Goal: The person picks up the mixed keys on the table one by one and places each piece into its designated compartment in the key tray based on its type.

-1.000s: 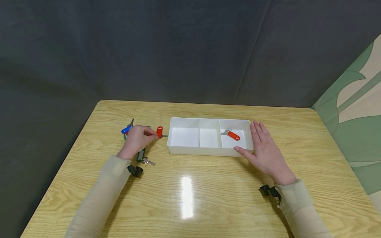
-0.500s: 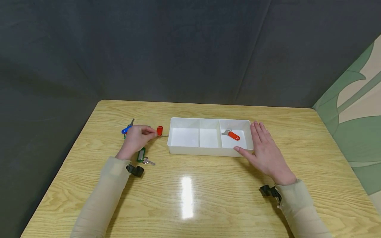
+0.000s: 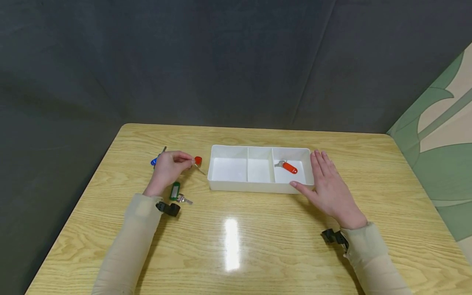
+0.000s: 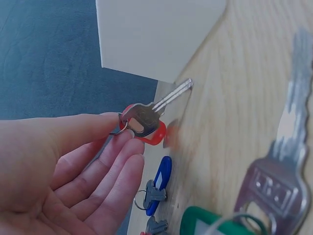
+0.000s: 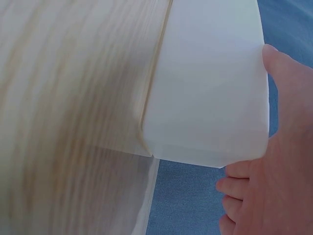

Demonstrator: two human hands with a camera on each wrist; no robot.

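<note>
My left hand (image 3: pixel 166 169) pinches the ring of a key (image 4: pixel 142 117) between thumb and fingertips, left of a white divided box (image 3: pixel 247 187). A red key tag (image 4: pixel 159 133) hangs from the same ring, behind the key in the left wrist view. The key's blade points toward the box. My right hand (image 3: pixel 329 189) lies along the box's right end, fingers straight, with the thumb over the front rim. Another key with a red tag (image 3: pixel 289 168) lies in the box's right compartment.
Below the left hand lies a key with a green tag (image 3: pixel 175 191). A key with a blue tag (image 4: pixel 161 183) is beyond it, partly hidden by the hand in the head view. Near that, another key (image 4: pixel 156 225) shows at the left wrist view's lower edge.
My left hand has risen slightly, tilting the red-tagged key up; its blade now slants down toward the front. The right hand and the box have stayed in place.
</note>
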